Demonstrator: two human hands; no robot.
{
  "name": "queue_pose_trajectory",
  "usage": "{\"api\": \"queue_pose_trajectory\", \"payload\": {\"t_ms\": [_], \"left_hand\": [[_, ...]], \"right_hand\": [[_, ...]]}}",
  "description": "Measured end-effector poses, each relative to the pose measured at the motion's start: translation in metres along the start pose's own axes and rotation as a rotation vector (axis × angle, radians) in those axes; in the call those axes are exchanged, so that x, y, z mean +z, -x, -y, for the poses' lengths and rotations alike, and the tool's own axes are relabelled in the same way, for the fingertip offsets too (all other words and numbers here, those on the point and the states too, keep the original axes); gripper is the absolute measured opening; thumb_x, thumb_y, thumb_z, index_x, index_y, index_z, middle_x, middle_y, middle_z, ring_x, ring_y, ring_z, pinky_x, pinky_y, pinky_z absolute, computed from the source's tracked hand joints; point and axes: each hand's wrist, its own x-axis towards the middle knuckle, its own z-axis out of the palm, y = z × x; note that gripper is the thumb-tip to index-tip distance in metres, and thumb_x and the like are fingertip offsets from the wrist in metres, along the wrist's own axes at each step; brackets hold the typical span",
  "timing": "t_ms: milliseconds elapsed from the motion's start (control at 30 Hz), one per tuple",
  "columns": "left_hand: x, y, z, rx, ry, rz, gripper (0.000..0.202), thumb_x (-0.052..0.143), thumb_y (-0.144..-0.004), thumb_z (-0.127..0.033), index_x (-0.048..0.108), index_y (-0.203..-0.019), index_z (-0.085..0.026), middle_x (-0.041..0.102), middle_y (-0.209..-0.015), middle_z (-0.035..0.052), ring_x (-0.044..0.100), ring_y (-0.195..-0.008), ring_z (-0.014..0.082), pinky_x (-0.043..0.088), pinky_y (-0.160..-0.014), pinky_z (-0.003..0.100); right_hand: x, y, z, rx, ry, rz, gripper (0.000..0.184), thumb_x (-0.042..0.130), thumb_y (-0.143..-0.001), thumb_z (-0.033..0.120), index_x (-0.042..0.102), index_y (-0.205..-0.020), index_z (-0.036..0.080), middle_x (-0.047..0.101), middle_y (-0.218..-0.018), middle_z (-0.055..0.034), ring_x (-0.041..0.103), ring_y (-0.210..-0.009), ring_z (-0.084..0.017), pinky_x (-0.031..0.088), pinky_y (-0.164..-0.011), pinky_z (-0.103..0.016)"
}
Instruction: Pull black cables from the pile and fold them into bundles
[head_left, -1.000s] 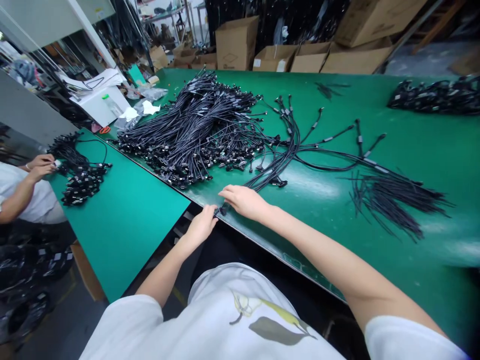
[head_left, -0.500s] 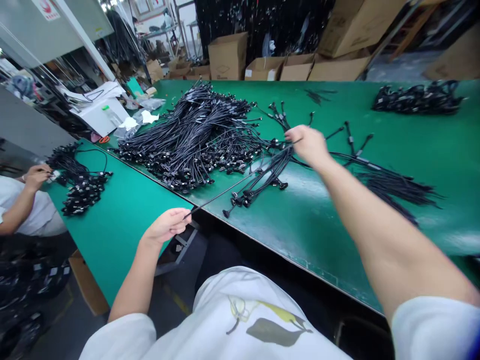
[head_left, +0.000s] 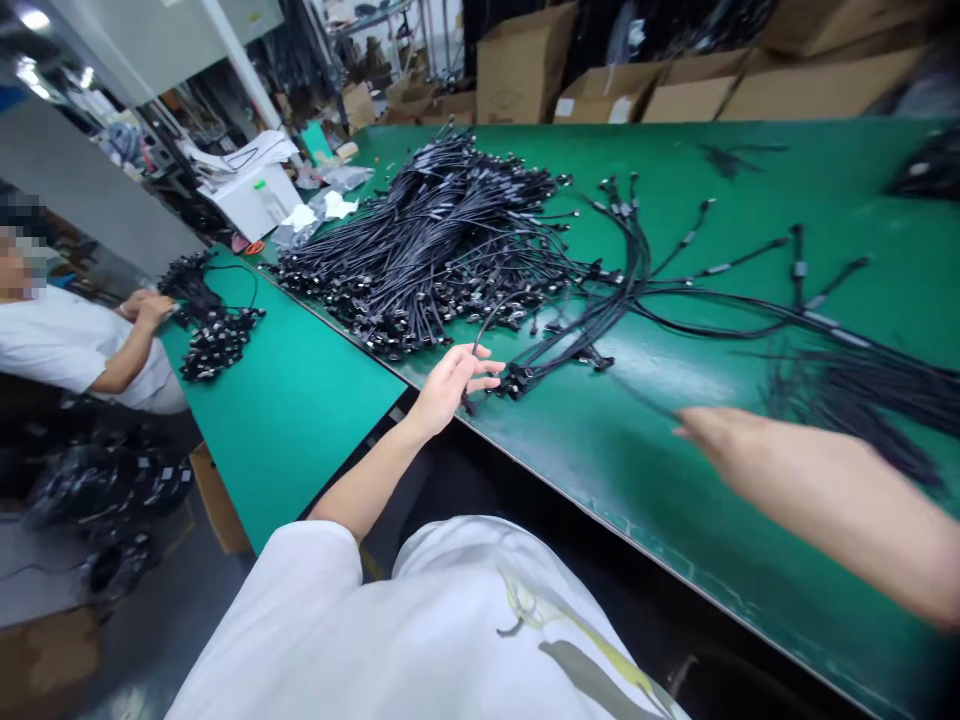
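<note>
My left hand [head_left: 450,380] is at the table's front edge, thumb and index finger closed on a black cable [head_left: 491,312] that curves up from them. Its other fingers are spread beside the black connectors [head_left: 516,380] of a small cable bundle [head_left: 634,255] lying on the table. My right hand [head_left: 720,435], smeared by motion, is over the table to the right, its fingertips at one end of a thin black strand [head_left: 641,395]. Behind my left hand lies a large heap of black cables [head_left: 427,220] with connectors at their ends.
Several loose cables [head_left: 750,295] and a pile of thin black strands [head_left: 862,390] lie on the green table [head_left: 600,470] at the right. Cardboard boxes [head_left: 525,70] stand behind. At the left, a co-worker's hands [head_left: 146,308] are by another cable bundle [head_left: 221,340].
My left hand has moved right and forward to the small bundle's connectors. My right hand has moved right and nearer, away from the bundle. The view has shifted with the head.
</note>
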Motion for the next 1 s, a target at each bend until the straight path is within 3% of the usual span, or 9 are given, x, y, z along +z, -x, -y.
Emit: {"api": "queue_pose_trajectory", "payload": {"t_ms": [133, 233, 300, 433, 533, 667, 867, 933, 1000], "left_hand": [[0.049, 0.015, 0.014, 0.162, -0.47, 0.317, 0.019, 0.052, -0.093, -0.036, 0.059, -0.094, -0.018, 0.061, -0.109, 0.0074, 0.061, -0.103, 0.0172, 0.046, -0.094, 0.032], [0.072, 0.026, 0.017, 0.009, -0.527, 0.605, 0.024, 0.044, -0.096, -0.035, 0.059, -0.101, -0.018, 0.06, -0.072, -0.0014, 0.056, -0.064, 0.0102, 0.046, -0.072, 0.026], [0.076, 0.028, 0.016, -0.148, -0.362, 0.663, 0.031, 0.044, -0.097, -0.041, 0.06, -0.105, -0.016, 0.048, -0.058, -0.0063, 0.042, -0.047, 0.0067, 0.038, -0.055, 0.022], [0.063, 0.019, 0.002, -0.381, 0.142, 0.586, 0.033, 0.059, -0.09, -0.043, 0.066, -0.097, -0.011, 0.032, -0.051, -0.0097, 0.024, -0.038, 0.0019, 0.023, -0.043, 0.017], [0.046, 0.01, -0.017, -0.414, 0.439, 0.333, 0.025, 0.055, -0.093, -0.03, 0.068, -0.101, -0.01, 0.023, -0.052, -0.0107, 0.016, -0.036, 0.0007, 0.023, -0.041, 0.014], [0.04, 0.002, -0.036, -0.372, 0.624, 0.074, 0.033, 0.037, -0.1, -0.018, 0.063, -0.119, -0.011, 0.029, -0.056, -0.0082, 0.024, -0.038, 0.0011, 0.029, -0.043, 0.011], [0.056, -0.009, -0.019, -0.365, 0.463, 0.133, 0.032, 0.056, -0.089, -0.016, 0.063, -0.12, -0.011, 0.047, -0.066, -0.003, 0.041, -0.05, 0.003, 0.031, -0.044, 0.013], [0.051, -0.011, -0.012, -0.359, 0.395, 0.16, 0.03, 0.063, -0.085, -0.02, 0.066, -0.113, -0.009, 0.041, -0.059, -0.005, 0.036, -0.047, 0.0032, 0.028, -0.042, 0.014], [0.041, -0.011, -0.012, -0.382, 0.379, 0.201, 0.026, 0.066, -0.082, -0.02, 0.069, -0.104, -0.006, 0.033, -0.055, -0.0071, 0.031, -0.045, 0.0027, 0.027, -0.042, 0.014]], "right_hand": [[-0.017, 0.013, 0.053, -0.166, -0.2, 0.101, 0.037, 0.032, -0.1, 0.037, 0.065, -0.098, 0.021, 0.072, -0.089, -0.0041, 0.066, -0.069, -0.018, 0.045, -0.058, -0.029], [-0.039, 0.001, 0.051, -0.082, -0.175, 0.043, 0.033, 0.038, -0.1, 0.041, 0.065, -0.094, 0.022, 0.069, -0.083, -0.0022, 0.065, -0.071, -0.017, 0.038, -0.055, -0.027], [-0.048, -0.004, 0.033, 0.009, -0.114, 0.009, 0.034, 0.043, -0.098, 0.045, 0.064, -0.09, 0.021, 0.068, -0.083, -0.0027, 0.064, -0.074, -0.018, 0.034, -0.054, -0.027], [-0.042, 0.006, -0.019, 0.138, -0.198, -0.066, 0.035, 0.045, -0.097, 0.046, 0.067, -0.097, 0.02, 0.071, -0.097, -0.0059, 0.064, -0.087, -0.019, 0.041, -0.068, -0.028], [-0.02, 0.023, -0.051, 0.214, -0.313, -0.171, 0.043, 0.04, -0.097, 0.05, 0.068, -0.102, 0.018, 0.071, -0.101, -0.0085, 0.065, -0.09, -0.019, 0.045, -0.078, -0.028], [0.009, 0.042, -0.051, 0.194, -0.23, -0.275, 0.045, 0.036, -0.098, 0.049, 0.068, -0.098, 0.018, 0.073, -0.094, -0.0064, 0.067, -0.082, -0.018, 0.048, -0.07, -0.027], [0.005, 0.053, -0.002, -0.138, 0.216, -0.358, 0.043, 0.031, -0.101, 0.03, 0.064, -0.076, 0.019, 0.064, -0.063, -0.0007, 0.059, -0.052, -0.016, 0.038, -0.048, -0.029], [-0.005, 0.058, -0.009, -0.09, 0.308, -0.381, 0.043, 0.032, -0.1, 0.03, 0.063, -0.073, 0.019, 0.063, -0.061, -0.002, 0.057, -0.05, -0.017, 0.035, -0.046, -0.029], [-0.011, 0.065, -0.03, 0.088, 0.359, -0.393, 0.042, 0.031, -0.1, 0.033, 0.064, -0.08, 0.018, 0.067, -0.069, -0.0056, 0.057, -0.053, -0.019, 0.031, -0.044, -0.029]]}}
